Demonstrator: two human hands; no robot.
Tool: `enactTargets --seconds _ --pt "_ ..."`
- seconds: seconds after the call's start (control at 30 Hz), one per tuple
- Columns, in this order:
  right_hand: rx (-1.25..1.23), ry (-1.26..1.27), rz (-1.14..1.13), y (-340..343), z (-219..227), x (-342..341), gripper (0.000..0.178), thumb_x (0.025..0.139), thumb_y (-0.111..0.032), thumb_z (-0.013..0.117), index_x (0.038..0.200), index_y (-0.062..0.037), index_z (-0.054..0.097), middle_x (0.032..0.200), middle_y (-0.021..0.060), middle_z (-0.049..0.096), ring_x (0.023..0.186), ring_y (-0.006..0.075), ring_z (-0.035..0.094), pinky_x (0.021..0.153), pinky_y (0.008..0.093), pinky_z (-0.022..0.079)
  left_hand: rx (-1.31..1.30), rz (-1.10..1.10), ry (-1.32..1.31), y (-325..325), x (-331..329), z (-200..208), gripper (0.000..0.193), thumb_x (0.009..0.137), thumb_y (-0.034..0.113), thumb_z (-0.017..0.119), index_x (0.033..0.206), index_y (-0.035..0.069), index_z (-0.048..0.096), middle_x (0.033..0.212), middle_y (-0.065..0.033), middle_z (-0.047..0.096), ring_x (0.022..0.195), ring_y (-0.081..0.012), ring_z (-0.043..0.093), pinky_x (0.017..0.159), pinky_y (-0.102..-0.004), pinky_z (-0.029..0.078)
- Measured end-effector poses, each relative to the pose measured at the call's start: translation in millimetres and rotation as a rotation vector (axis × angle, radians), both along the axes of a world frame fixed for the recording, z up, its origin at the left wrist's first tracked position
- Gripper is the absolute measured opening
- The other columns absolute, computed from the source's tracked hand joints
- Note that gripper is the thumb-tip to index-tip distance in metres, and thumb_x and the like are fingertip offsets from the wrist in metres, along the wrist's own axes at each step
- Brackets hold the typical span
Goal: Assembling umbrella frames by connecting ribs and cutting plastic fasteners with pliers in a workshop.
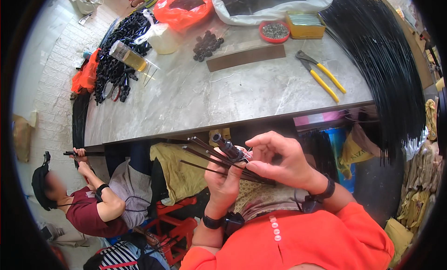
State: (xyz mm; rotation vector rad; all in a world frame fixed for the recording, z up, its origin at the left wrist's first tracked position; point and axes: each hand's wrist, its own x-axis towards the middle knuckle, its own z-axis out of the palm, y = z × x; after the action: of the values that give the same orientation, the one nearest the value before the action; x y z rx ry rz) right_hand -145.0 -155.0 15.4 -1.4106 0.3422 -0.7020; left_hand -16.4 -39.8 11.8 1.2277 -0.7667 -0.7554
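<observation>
My left hand [222, 181] is closed round several thin black rods [202, 151], which look like umbrella ribs, and a black tubular plastic hub [227, 147]. The hub points up and away from me above my fingers, while the rods fan out to the left and pass behind the hand to the right. At the hub's lower end, my right hand [284, 160] has its fingers bent round a thin pale wire [247, 154]. Its thumb and forefinger come close to the left fingertips. The exact grip on the wire is too small to make out.
On the grey table [177, 102] lie yellow-handled pliers [321, 77], a brown strip [247, 57], a red bowl [274, 32] of small metal parts and black plastic pieces [208, 45]. Long black rods [382, 60] hang over the right edge. A co-worker [93, 200] sits at left.
</observation>
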Motion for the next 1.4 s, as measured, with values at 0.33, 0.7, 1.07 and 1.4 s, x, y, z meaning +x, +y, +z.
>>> enactTargets --seconds 0.33,0.7,1.07,1.4 --pt "-0.272 -0.005 -0.193 8 -8 8 0.017 0.084 -0.003 0.075 0.098 0.0011 0.066 0.072 0.0012 0.067 0.058 0.0013 0.059 0.051 0.0172 0.046 -0.059 0.004 0.041 1 1 -8 0.025 0.091 0.012 0.069 0.107 -0.001 0.056 0.1 -0.0111 0.064 0.091 -0.0168 0.061 0.083 -0.0314 0.05" --pt "0.194 -0.053 0.011 3 -9 2 0.011 0.092 -0.003 0.066 0.102 0.002 0.064 0.081 0.0017 0.069 0.071 0.002 0.062 0.06 0.0177 0.049 -0.086 -0.039 0.151 3 1 -8 0.028 0.091 0.014 0.069 0.108 -0.003 0.055 0.098 -0.0126 0.063 0.081 -0.0187 0.063 0.074 -0.0326 0.053" --pt "0.029 -0.03 0.065 -6 -17 3 0.009 0.094 -0.004 0.065 0.1 0.0018 0.064 0.079 0.0026 0.071 0.069 0.0006 0.061 0.057 0.0157 0.045 -0.104 -0.077 0.082 2 4 -8 0.024 0.094 0.012 0.066 0.107 -0.002 0.053 0.095 -0.0138 0.062 0.079 -0.0191 0.063 0.073 -0.0335 0.053" --pt "-0.796 -0.183 -0.324 -4 -14 12 0.019 0.074 0.004 0.077 0.084 -0.0041 0.063 0.064 0.0038 0.06 0.051 0.0164 0.059 0.045 0.0273 0.044 -0.13 -0.028 0.048 0 2 -9 0.019 0.095 0.004 0.062 0.109 -0.002 0.052 0.095 -0.0129 0.063 0.082 -0.0175 0.063 0.079 -0.0331 0.053"
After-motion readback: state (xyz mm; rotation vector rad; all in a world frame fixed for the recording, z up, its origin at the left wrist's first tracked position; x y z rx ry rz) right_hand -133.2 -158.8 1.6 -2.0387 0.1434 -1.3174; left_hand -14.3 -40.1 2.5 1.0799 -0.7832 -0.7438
